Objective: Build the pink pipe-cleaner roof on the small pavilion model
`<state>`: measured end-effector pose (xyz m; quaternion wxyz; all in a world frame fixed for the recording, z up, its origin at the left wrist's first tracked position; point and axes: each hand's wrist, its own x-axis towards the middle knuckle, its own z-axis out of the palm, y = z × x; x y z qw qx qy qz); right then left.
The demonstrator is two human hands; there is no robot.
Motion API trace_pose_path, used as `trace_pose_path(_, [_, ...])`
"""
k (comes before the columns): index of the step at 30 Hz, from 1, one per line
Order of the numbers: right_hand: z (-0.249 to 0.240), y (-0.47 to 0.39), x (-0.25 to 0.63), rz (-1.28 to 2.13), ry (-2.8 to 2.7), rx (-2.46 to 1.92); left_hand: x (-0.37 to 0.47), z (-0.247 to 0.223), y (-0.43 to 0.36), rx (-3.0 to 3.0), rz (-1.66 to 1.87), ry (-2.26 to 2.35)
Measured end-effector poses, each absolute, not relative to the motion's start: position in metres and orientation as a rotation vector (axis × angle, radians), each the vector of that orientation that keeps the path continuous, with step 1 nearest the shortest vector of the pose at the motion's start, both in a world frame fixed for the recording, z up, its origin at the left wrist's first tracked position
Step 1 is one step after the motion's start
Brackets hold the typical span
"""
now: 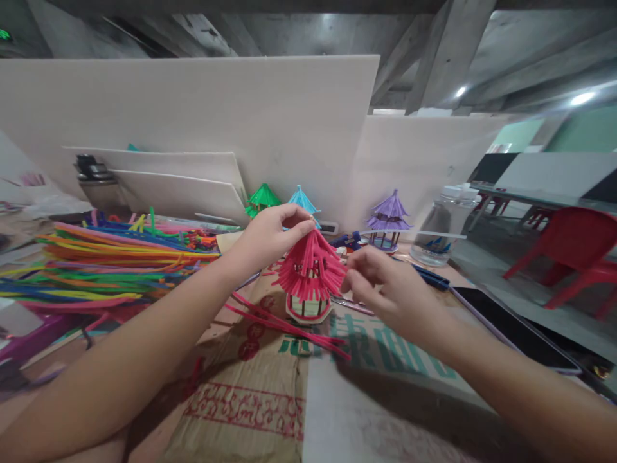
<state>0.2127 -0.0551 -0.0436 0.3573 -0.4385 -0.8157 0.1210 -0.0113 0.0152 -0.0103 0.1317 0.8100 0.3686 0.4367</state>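
- Red pipe-cleaner pagoda (311,263) sits mid-frame. Left hand (267,236) has its peak in a narrow pinch; pushing too hard could squash the roof.
- Right hand (388,276) is half-curled by the right eaves, can't tell if it's gripping. Snagging a strand might tip it.
- Loose red stems (294,329) by the base could catch too.
- Most room's lower middle, over the printed paper (241,411); pipe-cleaner pile (125,257) crowds the left.
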Motion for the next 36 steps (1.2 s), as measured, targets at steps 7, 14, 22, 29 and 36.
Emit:
trace_pose_path(7, [-0.042,-0.035,0.215,0.249,-1.984,-1.159,-0.013,-0.012,0.019,2.283,1.393,0.964])
trace_pose_path(14, [-0.057,-0.040,0.202,-0.036,-2.070,-1.104,-0.010,-0.013,0.015,2.401,1.327,1.099])
trace_pose_path(22, [-0.060,-0.037,0.188,-0.206,-2.099,-1.121,-0.008,-0.018,0.019,2.448,1.177,1.117])
trace_pose_path(29, [-0.063,-0.031,0.185,-0.260,-2.189,-1.198,-0.008,-0.015,0.018,2.467,1.160,1.122])
trace_pose_path(36, [-0.062,-0.032,0.185,-0.199,-2.207,-1.264,-0.007,-0.014,0.016,2.434,1.162,1.149])
